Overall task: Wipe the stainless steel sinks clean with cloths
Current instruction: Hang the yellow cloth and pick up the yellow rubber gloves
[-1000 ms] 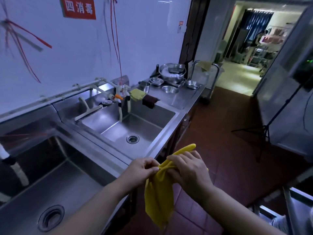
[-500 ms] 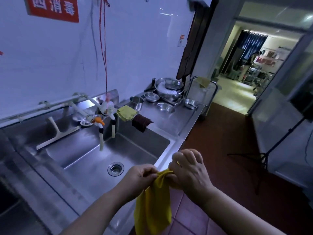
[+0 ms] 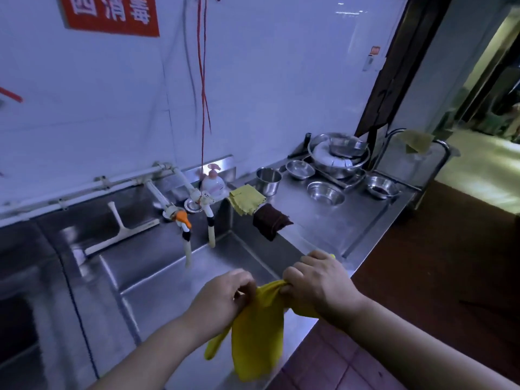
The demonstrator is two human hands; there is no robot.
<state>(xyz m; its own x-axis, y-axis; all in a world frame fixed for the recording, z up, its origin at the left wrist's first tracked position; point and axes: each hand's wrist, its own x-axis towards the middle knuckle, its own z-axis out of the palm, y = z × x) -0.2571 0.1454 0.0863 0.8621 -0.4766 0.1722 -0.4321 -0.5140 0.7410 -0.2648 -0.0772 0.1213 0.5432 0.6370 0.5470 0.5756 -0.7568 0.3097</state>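
Both hands (image 3: 270,294) gripping yellow cloth (image 3: 257,333), above sink (image 3: 174,280)

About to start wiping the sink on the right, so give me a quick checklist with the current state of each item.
1. Yellow cloth in hand: ok, left hand and right hand both grip it.
2. Cloth opened flat for wiping: not ok, bunched and hanging.
3. Cloth over the sink: ok.
4. Basin free of dishes: ok where visible; the hands hide part.
5. Squeegee out of the way: ok, on the back ledge.
6. Cloth wet: cannot tell.
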